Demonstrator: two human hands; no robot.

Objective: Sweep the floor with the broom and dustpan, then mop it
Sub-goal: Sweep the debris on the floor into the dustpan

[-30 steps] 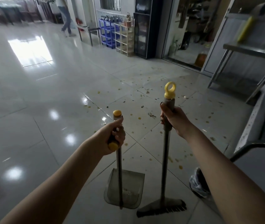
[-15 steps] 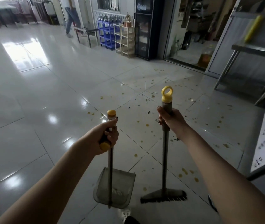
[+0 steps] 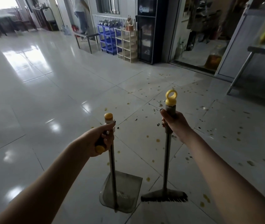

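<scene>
head | left hand (image 3: 101, 139) wrapped round dustpan (image 3: 121, 194) handle, pan just left of broom (image 3: 165, 197) head | right hand (image 3: 174, 122) grips broom pole near its top, bristles low by the floor (image 3: 47, 97) | debris (image 3: 157, 140) scattered ahead and right of broom | both tools upright, likely carried to the mess; sweeping not begun

The dustpan (image 3: 125, 191) is low at the near centre with the broom (image 3: 165, 195) head just to its right, apart from it. Their handles rise side by side, the left grip (image 3: 101, 139) round the dustpan's and the right grip (image 3: 175, 122) round the broom's, near its top. Scraps (image 3: 159, 105) lie scattered on the floor (image 3: 47, 110) ahead and to the right, while along the far wall a bench (image 3: 88, 38), shelf racks (image 3: 118, 41) and a cabinet (image 3: 148, 29) stand left to right, with a doorway (image 3: 198, 38) and then a desk (image 3: 264, 50) further right.
</scene>
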